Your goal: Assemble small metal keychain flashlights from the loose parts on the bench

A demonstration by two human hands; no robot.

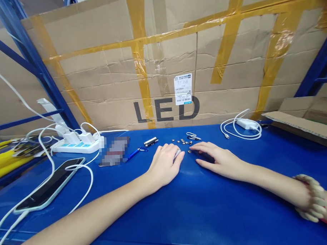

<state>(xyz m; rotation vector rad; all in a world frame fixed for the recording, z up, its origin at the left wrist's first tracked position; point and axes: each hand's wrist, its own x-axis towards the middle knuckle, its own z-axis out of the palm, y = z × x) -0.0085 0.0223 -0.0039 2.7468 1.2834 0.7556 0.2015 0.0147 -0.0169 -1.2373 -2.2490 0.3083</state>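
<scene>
- Large cardboard box [113, 77], one, standing behind the counter; it bears three printed letters, "LED", and one white label [183, 89].
- Counter [166, 208], one, blue, carrying all the smaller items listed below.
- Open carton [297, 126], one, at the right edge.
- Power strip [81, 148], one, white, at the left, with at least two white plugs [86, 138] seated in it.
- Phone [51, 185], one, face up, a white cable [22, 216] meeting its near end.
- Hands, two, well clear of the outer items and separated by a narrow gap: the left hand [166, 163] is closed, thumb against fingers, on a small silvery piece; the right hand [214, 160] is unclosed, thumb and fingers parted.
- Flat rectangular item [116, 151], one, surface blurred.
- White adapter [247, 124], one, with its coiled cable, at the right.
- Blue pen-shaped item [132, 154], one, with a clip at its far end.
- Silver-and-black cylinder [151, 141], one, left of the discs.
- Silvery piece [177, 154], one, partly hidden in the left grasp.
- Small discs [178, 143], at least seven, beyond and between the hands; one [189, 151] lies just beside the right fingertips, contact indeterminable.
</scene>
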